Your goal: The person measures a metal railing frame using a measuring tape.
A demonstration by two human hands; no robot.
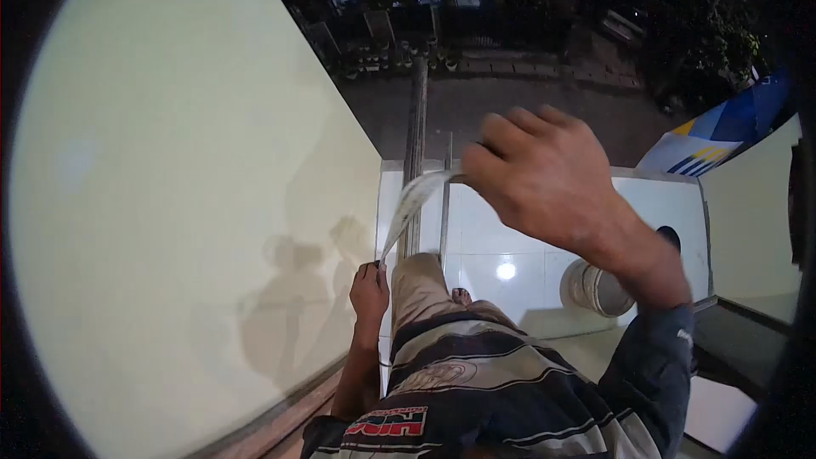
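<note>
A pale, narrow strip (415, 202), perhaps cloth or tape, runs slanting between my two hands and twists slightly along its length. Low beside the wall, my left hand (369, 296) is closed on its lower end. My right hand (544, 172), raised nearer the camera, is a fist around the other end, and its fingers hide that end. Behind the strip, a long pole (416, 123) stretches away from my legs. A thinner pole (447, 200) lies parallel to it on the right.
A cream wall (170, 170) fills the left side. White tiles (501, 234) cover the floor, where a whitish bucket (586, 287) stands at right. Beyond the tiled edge lies a dark street (510, 106) at a lower level. A blue, white and yellow banner (718, 132) hangs at right.
</note>
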